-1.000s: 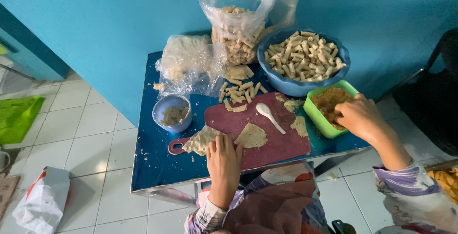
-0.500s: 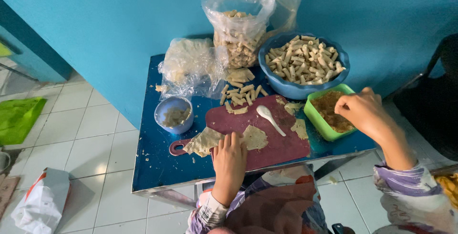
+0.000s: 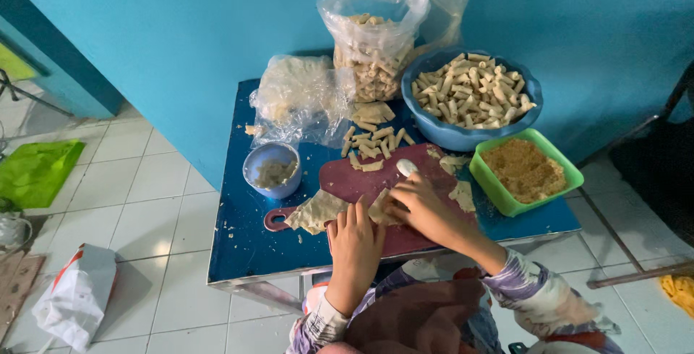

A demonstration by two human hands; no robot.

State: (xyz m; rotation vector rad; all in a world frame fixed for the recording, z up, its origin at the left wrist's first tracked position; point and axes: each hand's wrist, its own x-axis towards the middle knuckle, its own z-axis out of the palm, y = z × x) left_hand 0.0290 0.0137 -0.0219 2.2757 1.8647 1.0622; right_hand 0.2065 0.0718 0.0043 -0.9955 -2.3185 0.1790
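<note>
On the red cutting board [image 3: 405,206] at the desk's near edge, I see my right hand [image 3: 419,206] back from the green crumb tray [image 3: 560,184], fingers curled on a dough wrapper [image 3: 382,208] that my flat, open left hand [image 3: 356,242] steadies, filling seemingly delivered.

A single head-worn camera looks steeply down and forward from above the seated person, facing a teal wall. The small blue table [image 3: 246,253] sits mid-frame at arm's reach, seen whole, its near edge just above the person's lap at the bottom border. Both hands enter from below (forearms foreshortened). White tiled floor [image 3: 144,202] fills the left side, well beneath the table. No second view overlaps it.
</note>
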